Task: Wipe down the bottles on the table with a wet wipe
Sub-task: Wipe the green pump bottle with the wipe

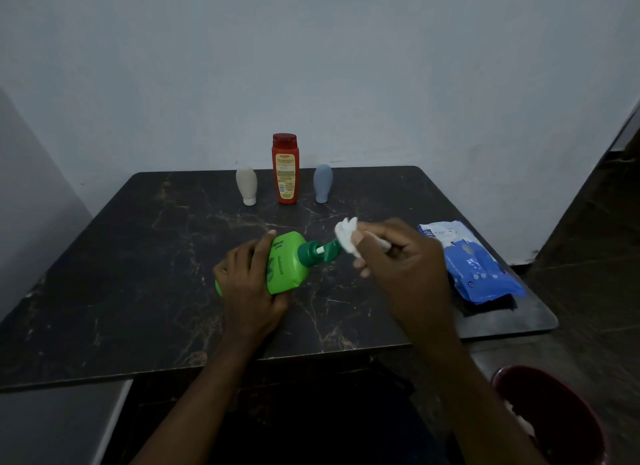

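A bright green pump bottle lies tilted on its side over the dark marble table, its dark green pump head pointing right. My left hand grips the bottle's body. My right hand pinches a crumpled white wet wipe that is pressed against the tip of the pump head. At the table's far edge stand a beige squeeze bottle, a red bottle and a grey-blue squeeze bottle, all upright and apart from my hands.
A blue wet-wipe pack lies on the table's right side, near the edge. A dark red bin stands on the floor at the lower right. A grey wall rises behind the table.
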